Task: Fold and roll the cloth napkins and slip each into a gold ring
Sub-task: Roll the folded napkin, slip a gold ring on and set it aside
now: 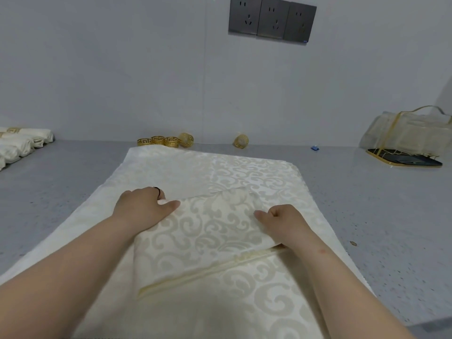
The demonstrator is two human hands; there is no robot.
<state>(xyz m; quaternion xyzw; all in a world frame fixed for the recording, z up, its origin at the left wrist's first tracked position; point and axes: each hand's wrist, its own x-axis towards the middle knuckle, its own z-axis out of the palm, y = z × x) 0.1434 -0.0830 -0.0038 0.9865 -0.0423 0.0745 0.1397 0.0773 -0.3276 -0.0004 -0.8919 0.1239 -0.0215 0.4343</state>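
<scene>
While left hand (143,206) pinches folded napkin (203,231) edge, right hand (281,220) grips opposite edge, fingers curled.

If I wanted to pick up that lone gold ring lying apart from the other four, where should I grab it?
Probably pinch the lone gold ring from above, thumb and finger on opposite sides of its band. It seems to stand on edge near the wall, apart from the other rings, so the top and near side are open.

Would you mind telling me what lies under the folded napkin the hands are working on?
The folded napkin rests on a larger spread cream damask cloth over the grey table. Anything directly beneath the fold is covered.
</scene>
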